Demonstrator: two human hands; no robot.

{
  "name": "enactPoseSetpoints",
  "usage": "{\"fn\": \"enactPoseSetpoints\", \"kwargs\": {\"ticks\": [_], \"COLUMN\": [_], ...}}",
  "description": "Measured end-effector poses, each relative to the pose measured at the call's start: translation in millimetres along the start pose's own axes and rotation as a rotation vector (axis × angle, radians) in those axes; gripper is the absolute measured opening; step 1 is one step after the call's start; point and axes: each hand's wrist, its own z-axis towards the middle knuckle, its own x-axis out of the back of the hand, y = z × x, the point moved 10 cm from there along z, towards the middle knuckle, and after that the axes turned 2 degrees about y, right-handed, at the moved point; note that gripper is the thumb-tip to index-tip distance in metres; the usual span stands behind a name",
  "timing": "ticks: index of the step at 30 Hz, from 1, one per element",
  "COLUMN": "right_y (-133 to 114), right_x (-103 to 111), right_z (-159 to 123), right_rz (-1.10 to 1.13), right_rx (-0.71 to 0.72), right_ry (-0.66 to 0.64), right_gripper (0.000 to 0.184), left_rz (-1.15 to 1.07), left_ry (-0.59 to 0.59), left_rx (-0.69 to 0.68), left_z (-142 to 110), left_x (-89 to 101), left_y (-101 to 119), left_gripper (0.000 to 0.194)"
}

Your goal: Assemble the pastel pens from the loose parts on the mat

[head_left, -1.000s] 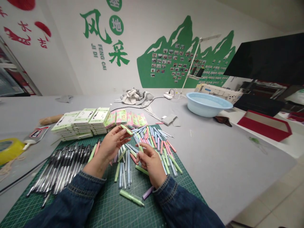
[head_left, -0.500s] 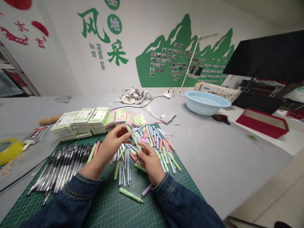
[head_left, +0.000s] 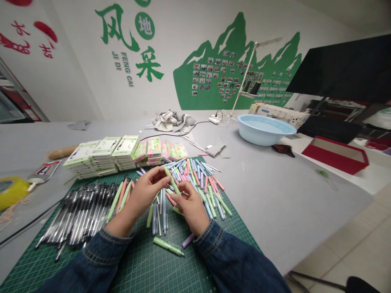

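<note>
The left hand (head_left: 149, 190) and right hand (head_left: 192, 205) pinch a green pen (head_left: 172, 181) between them, its lower end seemingly covered, with open bench (head_left: 275, 195) rightward of the right hand.

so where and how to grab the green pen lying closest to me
Probably by the middle of the green pen, from above, pinching its two long sides: it is slim and lies flat on the mat, with the purple pen near its right end.

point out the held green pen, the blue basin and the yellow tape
green pen (head_left: 172, 181), head view, middle of its barrel
blue basin (head_left: 259, 138), head view, its outer wall
yellow tape (head_left: 18, 194), head view, its outer side
</note>
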Motion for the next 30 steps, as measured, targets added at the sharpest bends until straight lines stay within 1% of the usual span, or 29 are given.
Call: {"fn": "enactPoseSetpoints", "kwargs": {"ticks": [3,9,13,20,26,28,30], "right_y": [1,-2,-2,2,12,12,12], "right_x": [0,-3,-3,-3,-18,-18,-15], "right_z": [0,-1,-1,-1,-4,-4,-4], "right_rz": [-0.019,-0.008,0.027,0.089,0.245,0.27,0.281], "right_rx": [-0.009,0.016,0.0,-0.059,-0.18,-0.188,-0.179], "right_ry": [0.0,-0.019,-0.015,-0.007,-0.133,-0.122,-0.079], "right_gripper": [0.017,0.013,0.016,0.023,0.027,0.026,0.029], "left_rz": [-0.005,0.018,0.01,0.01,-0.034,-0.054,-0.054], "left_ry": [0.018,-0.015,-0.008,-0.001,-0.008,0.015,0.034], "left_rx": [-0.002,-0.021,-0.019,0.004,0.011,0.019,0.016], "left_z": [-1,-5,-7,-9,-10,-11,-12], "left_x": [0.4,-2.0,0.0,0.4,3.1,5.2,6.1], "left_y": [1,6,5,-1,-6,-9,-10], "left_gripper": [0.017,0.014,0.016,0.015,0.014,0.016,0.017]}}
